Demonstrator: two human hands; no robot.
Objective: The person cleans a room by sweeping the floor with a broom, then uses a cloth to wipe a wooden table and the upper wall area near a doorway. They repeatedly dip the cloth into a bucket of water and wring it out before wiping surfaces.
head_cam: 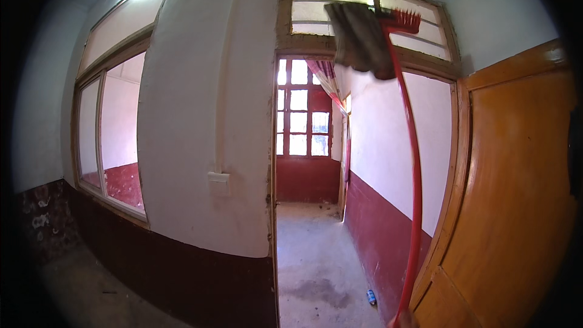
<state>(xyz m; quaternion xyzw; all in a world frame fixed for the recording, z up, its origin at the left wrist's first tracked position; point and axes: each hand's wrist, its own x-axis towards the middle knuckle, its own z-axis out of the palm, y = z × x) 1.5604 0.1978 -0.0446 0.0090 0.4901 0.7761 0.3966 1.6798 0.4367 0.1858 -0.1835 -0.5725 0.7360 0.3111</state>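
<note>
My right hand (404, 319), partly cut off at the lower edge, grips the long red handle (416, 168) of a broom. The handle rises to the top of the doorway. Up there, the red broom head (403, 23) points its bristles upward in front of the transom window (314, 9). A dark grey-brown cloth (360, 39), blurred at its lower edge, hangs from the left side of the head. It covers part of the transom and its wooden frame; whether it touches the glass I cannot tell. My left hand is out of view.
An orange-brown wooden door (514, 182) stands at the right. Past the doorway are a concrete floor (309, 246), a blue can (371, 297), a tied curtain (325, 75) and a red-framed window (311, 109). To the left are a wall switch (219, 184) and a sliding window (102, 132).
</note>
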